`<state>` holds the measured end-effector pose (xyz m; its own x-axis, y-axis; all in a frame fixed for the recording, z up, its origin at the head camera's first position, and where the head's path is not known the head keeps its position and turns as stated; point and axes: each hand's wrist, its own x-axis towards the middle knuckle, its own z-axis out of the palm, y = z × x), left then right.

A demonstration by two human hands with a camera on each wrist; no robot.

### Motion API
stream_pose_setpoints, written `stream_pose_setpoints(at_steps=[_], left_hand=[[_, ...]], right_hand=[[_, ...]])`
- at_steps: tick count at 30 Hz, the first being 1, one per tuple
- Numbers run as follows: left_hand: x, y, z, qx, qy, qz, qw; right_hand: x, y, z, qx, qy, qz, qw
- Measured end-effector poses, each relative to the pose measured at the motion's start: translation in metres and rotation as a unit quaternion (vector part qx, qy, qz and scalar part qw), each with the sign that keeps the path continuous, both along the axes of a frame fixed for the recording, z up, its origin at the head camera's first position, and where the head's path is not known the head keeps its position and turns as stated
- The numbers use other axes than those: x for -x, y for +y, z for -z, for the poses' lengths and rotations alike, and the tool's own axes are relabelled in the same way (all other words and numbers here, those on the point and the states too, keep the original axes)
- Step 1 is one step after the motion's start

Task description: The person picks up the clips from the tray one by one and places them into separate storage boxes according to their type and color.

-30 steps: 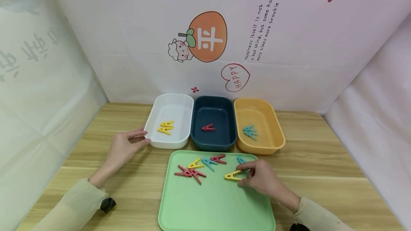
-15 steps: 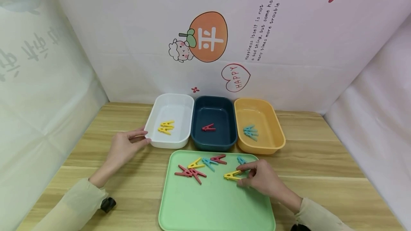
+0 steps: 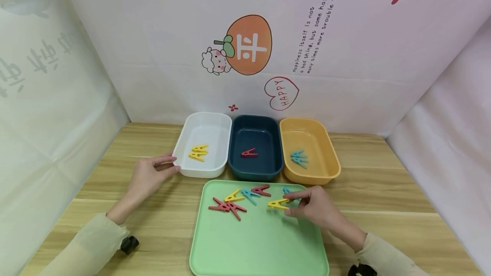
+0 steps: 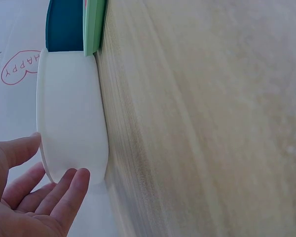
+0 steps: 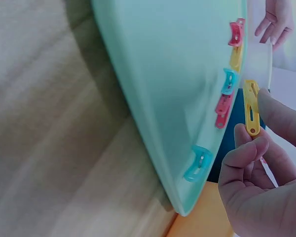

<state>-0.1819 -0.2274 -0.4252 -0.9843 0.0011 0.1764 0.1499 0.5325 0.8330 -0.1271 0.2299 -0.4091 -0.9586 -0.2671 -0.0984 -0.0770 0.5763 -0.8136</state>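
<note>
Right hand (image 3: 316,208), at 2 o'clock from the centre of the green tray (image 3: 257,244): pinches a yellow clothespin (image 3: 276,202) between thumb and fingers, holding it at 1 o'clock, just above the tray surface. Beyond it, a blue clothespin (image 3: 287,191) lies on the tray, partly hidden in the head view. Left hand (image 3: 147,178), at 10 o'clock: fingers extended and slightly spread, touching the 7 o'clock corner of the white bin (image 3: 209,131). Also on the tray: two red clothespins (image 3: 222,207) in contact at 10 o'clock; a second yellow one (image 3: 230,198) and a second blue one (image 3: 246,192) near 11; a third red one (image 3: 256,189) at 12. On the counter (image 3: 383,191), bins stand side by side: white at 11 holds two yellow clothespins (image 3: 195,155), navy bin (image 3: 255,133) at 12 one red, orange bin (image 3: 307,133) at 1 two blue.
</note>
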Motion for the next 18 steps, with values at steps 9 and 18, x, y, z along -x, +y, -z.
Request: stream_pose_setpoints(at_steps=[9,18], left_hand=[[-0.001,0.0,0.001,-0.004,0.0,-0.002,1.0],[0.0,0.0,0.001,-0.006,0.008,0.004,0.9999]], right_hand=[[0.006,-0.003,-0.022,0.02,-0.012,0.024,0.999],[0.019,-0.009,-0.043,0.035,0.001,0.024,0.999]])
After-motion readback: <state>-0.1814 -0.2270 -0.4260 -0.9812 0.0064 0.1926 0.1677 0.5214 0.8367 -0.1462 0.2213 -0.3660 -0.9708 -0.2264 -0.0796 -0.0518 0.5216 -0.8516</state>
